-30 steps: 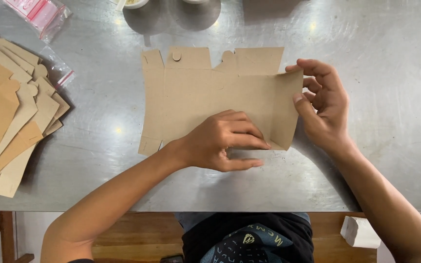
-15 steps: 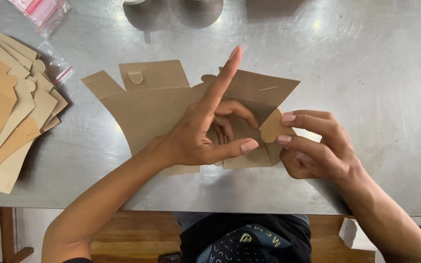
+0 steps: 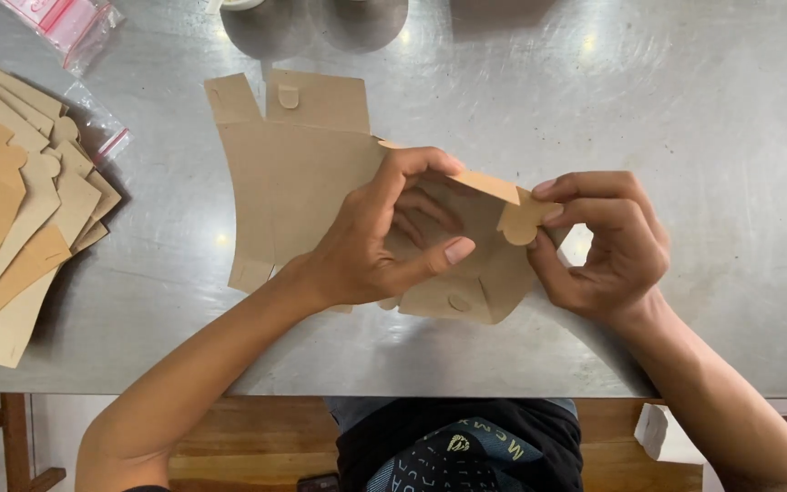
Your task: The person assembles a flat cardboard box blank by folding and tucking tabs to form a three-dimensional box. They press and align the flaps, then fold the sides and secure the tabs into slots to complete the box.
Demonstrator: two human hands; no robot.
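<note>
Cardboard blank (image 3: 302, 173) between both hands

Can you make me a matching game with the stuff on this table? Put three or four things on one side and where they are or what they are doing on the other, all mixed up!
Things:
1. left hand
2. right hand
3. stack of cardboard blanks
4. clear bag with pink inside

Places or states:
A. piled at the table's left edge
B. pinches the rounded tab of the cardboard piece
C. lies at the top left corner
D. holds the middle of the brown cardboard piece, fingers curled over a folded panel

Pairs: 1-D, 2-B, 3-A, 4-C
</note>
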